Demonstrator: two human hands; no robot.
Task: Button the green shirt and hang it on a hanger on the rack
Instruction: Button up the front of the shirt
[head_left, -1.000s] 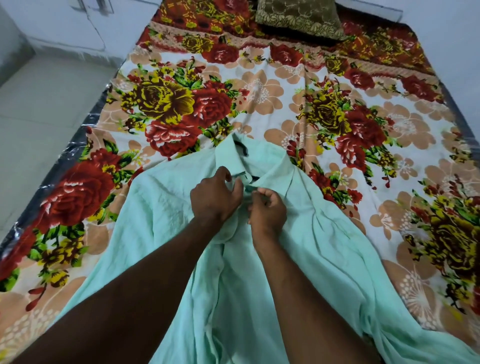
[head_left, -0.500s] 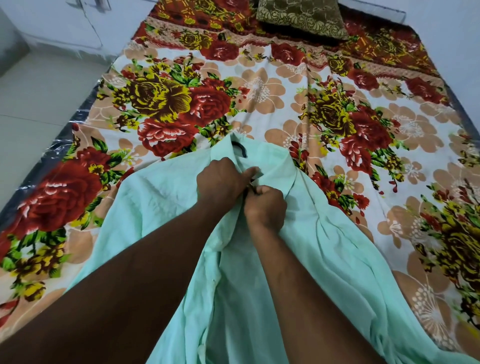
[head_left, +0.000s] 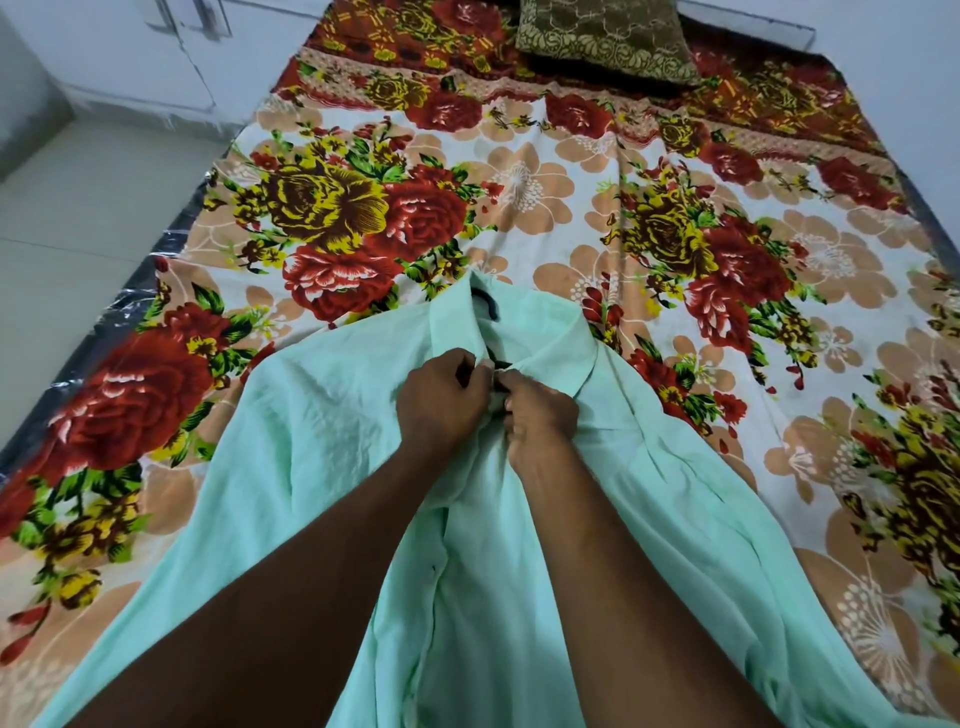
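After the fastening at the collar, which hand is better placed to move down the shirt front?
Probably the right hand: it pinches the green shirt lower on the front edge than the left hand, nearer the unfastened part.

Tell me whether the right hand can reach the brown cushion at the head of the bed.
Probably not. The right hand pinches the green shirt below its collar, and the cushion lies at the far end of the floral sheet; nothing blocks the way, but it looks out of reach.
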